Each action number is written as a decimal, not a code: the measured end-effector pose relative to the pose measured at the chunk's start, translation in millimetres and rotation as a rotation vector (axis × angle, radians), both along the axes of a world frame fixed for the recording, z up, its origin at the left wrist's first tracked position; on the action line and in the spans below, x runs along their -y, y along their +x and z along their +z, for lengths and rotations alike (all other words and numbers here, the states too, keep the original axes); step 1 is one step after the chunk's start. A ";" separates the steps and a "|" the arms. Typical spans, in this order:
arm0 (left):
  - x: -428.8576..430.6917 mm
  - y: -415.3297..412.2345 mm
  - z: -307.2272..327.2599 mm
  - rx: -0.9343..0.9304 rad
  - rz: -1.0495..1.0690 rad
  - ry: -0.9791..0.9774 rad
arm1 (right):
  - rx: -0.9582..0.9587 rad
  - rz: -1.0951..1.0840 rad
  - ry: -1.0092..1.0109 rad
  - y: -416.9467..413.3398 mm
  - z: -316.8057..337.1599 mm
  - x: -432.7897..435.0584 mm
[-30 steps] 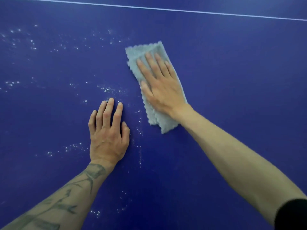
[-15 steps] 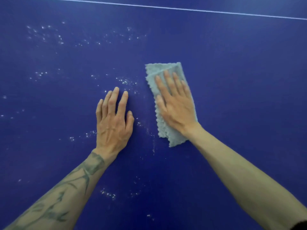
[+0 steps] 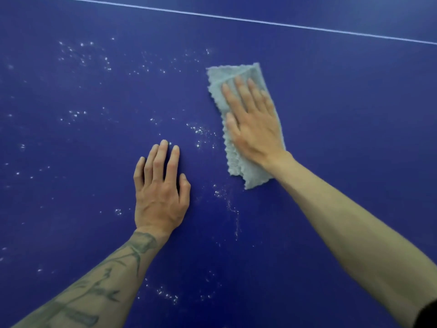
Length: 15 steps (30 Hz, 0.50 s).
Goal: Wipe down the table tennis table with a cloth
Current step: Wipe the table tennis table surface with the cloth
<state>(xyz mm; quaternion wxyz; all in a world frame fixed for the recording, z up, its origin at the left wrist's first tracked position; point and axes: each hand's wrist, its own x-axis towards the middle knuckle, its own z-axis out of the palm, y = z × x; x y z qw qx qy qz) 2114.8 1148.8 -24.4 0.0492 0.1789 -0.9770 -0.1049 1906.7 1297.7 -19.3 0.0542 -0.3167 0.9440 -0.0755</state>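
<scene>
The dark blue flat table tennis table fills the view, a thin white painted line crossing at twelve o'clock. The pale blue-grey folded cloth lies at one o'clock under the right hand, fingers straight, pressing flat. The left hand rests flat at seven o'clock, holding nothing. White dusty specks (thickest nine to eleven o'clock) suggest roughly half is left.

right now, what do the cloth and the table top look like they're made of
The cloth: probably microfibre or similar plush fabric, matte pale grey-blue; fuzzy face and wavy scalloped edge suggest it. The table: hard, flat board with a smooth dark blue painted-looking finish, faint sheen at the top, thin white line; what lies under the coating cannot be seen.
</scene>
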 end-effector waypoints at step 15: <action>0.9 -0.1 -1.0 0.014 0.004 0.001 | -0.011 0.248 0.033 13.9 3.3 17.6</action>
